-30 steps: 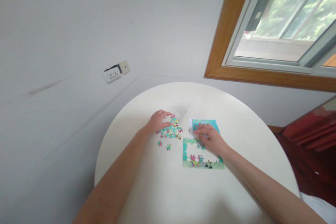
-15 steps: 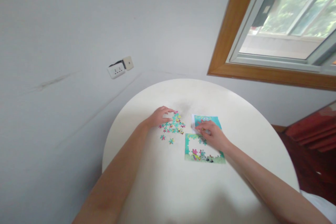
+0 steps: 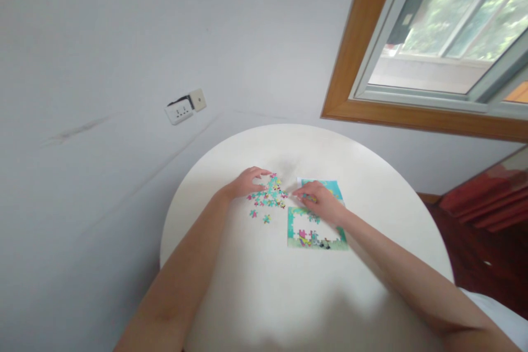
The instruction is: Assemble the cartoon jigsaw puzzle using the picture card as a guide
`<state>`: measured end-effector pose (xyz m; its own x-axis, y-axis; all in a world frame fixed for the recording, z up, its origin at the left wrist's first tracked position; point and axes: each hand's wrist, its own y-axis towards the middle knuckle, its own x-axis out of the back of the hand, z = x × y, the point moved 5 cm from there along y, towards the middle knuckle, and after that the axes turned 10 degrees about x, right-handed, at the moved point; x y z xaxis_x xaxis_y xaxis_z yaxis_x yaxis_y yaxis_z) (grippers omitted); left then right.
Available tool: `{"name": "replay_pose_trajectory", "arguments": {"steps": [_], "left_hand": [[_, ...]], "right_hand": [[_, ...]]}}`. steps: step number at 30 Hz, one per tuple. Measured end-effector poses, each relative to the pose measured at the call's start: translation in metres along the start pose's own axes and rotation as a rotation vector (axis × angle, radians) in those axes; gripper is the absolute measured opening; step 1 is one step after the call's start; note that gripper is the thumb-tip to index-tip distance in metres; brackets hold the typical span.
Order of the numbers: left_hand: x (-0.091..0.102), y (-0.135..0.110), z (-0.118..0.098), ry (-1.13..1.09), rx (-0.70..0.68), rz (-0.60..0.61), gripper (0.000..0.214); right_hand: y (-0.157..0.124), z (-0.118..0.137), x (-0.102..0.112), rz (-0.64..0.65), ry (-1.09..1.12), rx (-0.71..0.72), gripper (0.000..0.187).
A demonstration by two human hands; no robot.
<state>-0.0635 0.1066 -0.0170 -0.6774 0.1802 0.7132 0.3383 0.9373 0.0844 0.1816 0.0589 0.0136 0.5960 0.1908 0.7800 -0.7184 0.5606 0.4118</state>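
Note:
Loose jigsaw pieces [image 3: 270, 196] lie in a heap on the white table, mostly teal with pink and yellow bits. Along the heap's left and far side rests my left hand [image 3: 248, 181], thumb and fingers apart, fingertips at its edge. My right hand [image 3: 319, 201] hovers right of the heap, above the picture sheet [image 3: 333, 187], fingertips pointing left at the pieces. Whether a piece sits between those fingertips is too small to see. Nearer to me lies the partly assembled jigsaw [image 3: 291, 236], its border joined around a white gap with a few pieces inside.
The round white table [image 3: 256, 286] stands against a pale wall. A power socket [image 3: 180, 112] is on the wall at left. A wood-framed window [image 3: 340, 88] is at upper right, with a red cloth [image 3: 487, 187] below it.
My right hand has moved left from over the jigsaw and sheet toward the heap of pieces. My left hand stays by the heap. The view has shifted slightly.

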Motion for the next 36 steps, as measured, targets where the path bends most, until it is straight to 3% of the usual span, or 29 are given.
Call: {"name": "replay_pose_trajectory", "arguments": {"steps": [5, 10, 20, 29, 33, 36], "left_hand": [[0.002, 0.001, 0.007, -0.081, 0.034, -0.067, 0.044], [0.003, 0.001, 0.010, -0.122, 0.051, -0.117, 0.039], [0.000, 0.005, 0.015, -0.163, 0.063, -0.126, 0.038], [0.001, 0.005, 0.013, -0.160, 0.068, -0.129, 0.041], [0.002, 0.003, 0.009, -0.143, 0.065, -0.123, 0.043], [0.002, 0.003, 0.007, -0.129, 0.062, -0.125, 0.044]], "right_hand": [[0.058, 0.017, -0.026, 0.190, -0.090, 0.169, 0.024], [0.083, 0.010, -0.050, 0.334, -0.242, 0.092, 0.029], [0.099, -0.005, -0.068, 0.369, -0.133, 0.041, 0.017], [0.096, 0.001, -0.069, 0.275, 0.056, -0.036, 0.012], [0.086, 0.004, -0.060, 0.201, 0.158, -0.106, 0.022], [0.067, 0.000, -0.039, 0.155, 0.232, -0.138, 0.028]]}}
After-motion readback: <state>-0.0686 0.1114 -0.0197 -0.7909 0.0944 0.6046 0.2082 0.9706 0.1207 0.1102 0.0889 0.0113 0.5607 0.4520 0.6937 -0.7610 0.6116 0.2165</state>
